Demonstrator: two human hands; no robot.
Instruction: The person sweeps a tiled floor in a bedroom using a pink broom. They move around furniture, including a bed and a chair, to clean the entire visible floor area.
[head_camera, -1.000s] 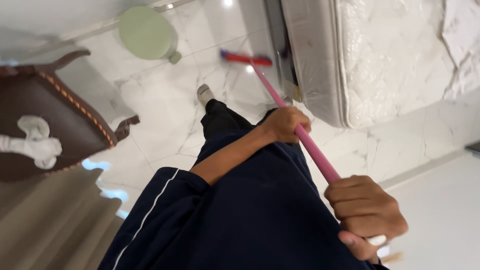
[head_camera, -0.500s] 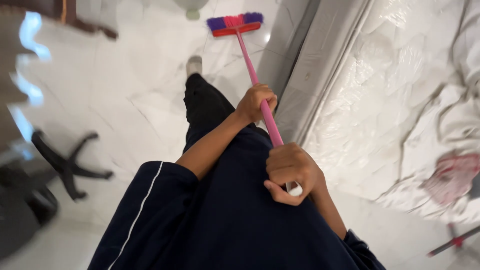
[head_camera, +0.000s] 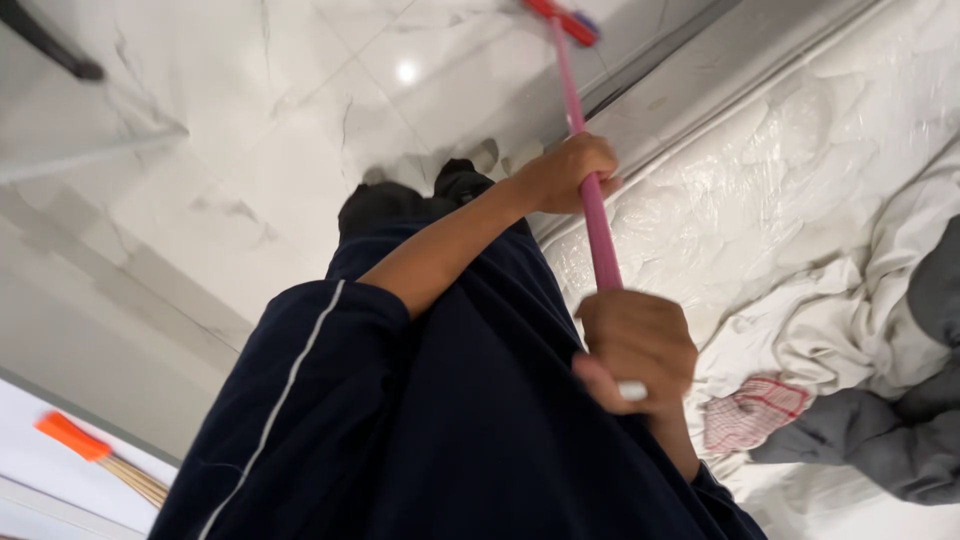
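1. Nearest to me, my right hand (head_camera: 636, 345) is clenched round the top end of the pink broom handle (head_camera: 596, 222), the pale end cap poking out below my fingers (head_camera: 600, 378).
2. My dark blue top (head_camera: 420, 440) with its thin white stripe fills the lower middle of the view.
3. A little farther out, my left hand (head_camera: 566, 172) wraps the same handle lower along the shaft, grip tight, forearm stretched across my body.
4. To my right lies a mattress in clear plastic (head_camera: 760, 190), with white and grey bedding and a red checked cloth (head_camera: 752, 415) on it.
5. Farthest off, the broom head (head_camera: 562, 18), red with a bit of blue, sits on the white marble floor (head_camera: 270, 150) just beside the bed's edge.
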